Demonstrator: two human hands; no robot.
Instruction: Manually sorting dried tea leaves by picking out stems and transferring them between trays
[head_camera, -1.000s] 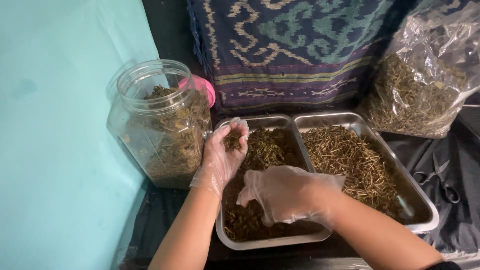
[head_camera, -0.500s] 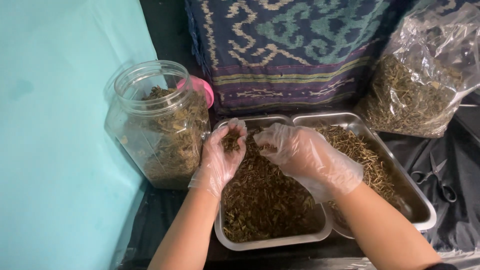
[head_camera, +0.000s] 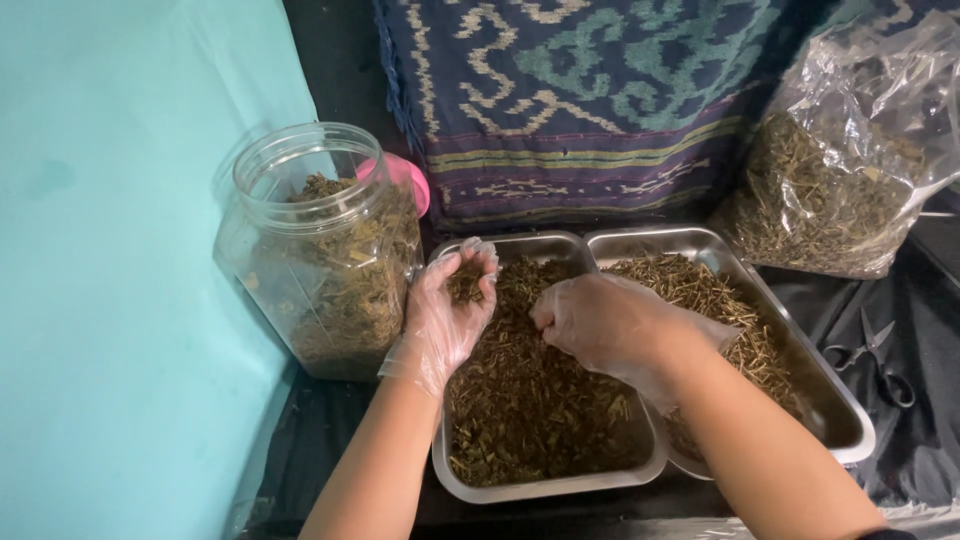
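Left hand (head_camera: 450, 315), grip cupped half-open around dried herbs (head_camera: 530, 400), hovers over the steel tray (head_camera: 545, 487) beside the jar (head_camera: 325, 250). Right hand (head_camera: 605, 325), grip curled, digs into them mid-tray.

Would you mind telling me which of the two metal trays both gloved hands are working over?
The left tray, next to the plastic jar, holding darker chopped herbs. The right tray holds paler, stick-like pieces, and neither hand is in it.
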